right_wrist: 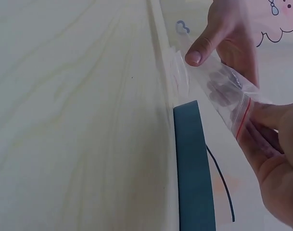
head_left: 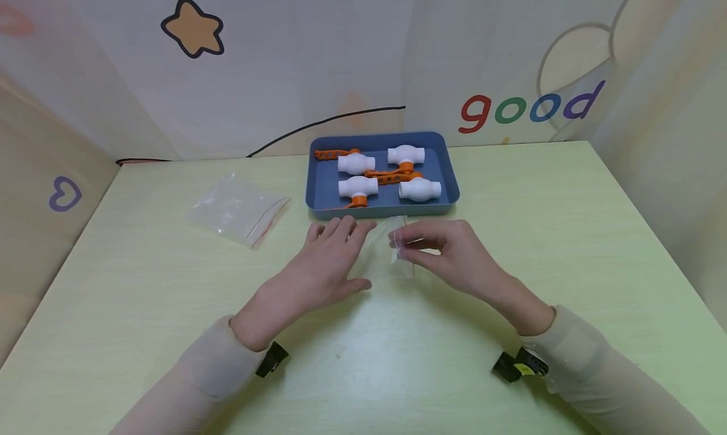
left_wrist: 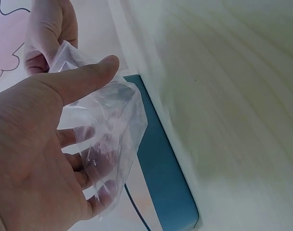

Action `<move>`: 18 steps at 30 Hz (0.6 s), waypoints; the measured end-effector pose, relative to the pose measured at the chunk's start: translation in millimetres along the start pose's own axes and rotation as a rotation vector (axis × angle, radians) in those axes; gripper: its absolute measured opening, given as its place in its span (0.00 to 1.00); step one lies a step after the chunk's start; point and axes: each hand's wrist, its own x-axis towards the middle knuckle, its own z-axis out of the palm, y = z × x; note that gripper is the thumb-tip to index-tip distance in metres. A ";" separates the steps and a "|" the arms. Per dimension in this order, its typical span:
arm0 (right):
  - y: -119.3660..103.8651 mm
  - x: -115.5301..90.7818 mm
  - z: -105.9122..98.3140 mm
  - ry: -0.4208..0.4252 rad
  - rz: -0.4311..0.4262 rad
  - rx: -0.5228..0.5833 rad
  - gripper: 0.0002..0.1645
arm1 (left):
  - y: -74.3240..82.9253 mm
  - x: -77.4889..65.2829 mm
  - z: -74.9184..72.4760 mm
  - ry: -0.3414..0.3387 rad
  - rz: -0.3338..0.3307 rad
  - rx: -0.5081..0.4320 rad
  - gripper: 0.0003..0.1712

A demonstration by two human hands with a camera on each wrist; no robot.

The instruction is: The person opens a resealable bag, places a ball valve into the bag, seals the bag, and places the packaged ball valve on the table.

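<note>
A small clear zip-lock bag (right_wrist: 240, 103) with a red line along its mouth hangs above the table between the two hands. At its zip end, the right hand (head_left: 454, 252) pinches it between thumb and fingers. The left hand (head_left: 326, 261) is at the other end with thumb and fingers spread apart. In the left wrist view its thumb lies in front of the bag (left_wrist: 112, 120) and its fingers show through the plastic. Whether those fingers press on the bag is hard to tell.
Beyond the hands stands a blue tray (head_left: 383, 211) with several white valves (head_left: 420, 190) that have orange handles. Another clear zip-lock bag (head_left: 235, 211) lies flat on the table (head_left: 568, 264) to the left. A printed curtain (head_left: 318, 56) hangs behind the table.
</note>
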 end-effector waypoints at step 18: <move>0.8 -1.9 -1.0 -0.032 -0.069 -0.021 0.27 | -5.1 -1.1 -1.2 -0.079 -0.032 -0.111 0.56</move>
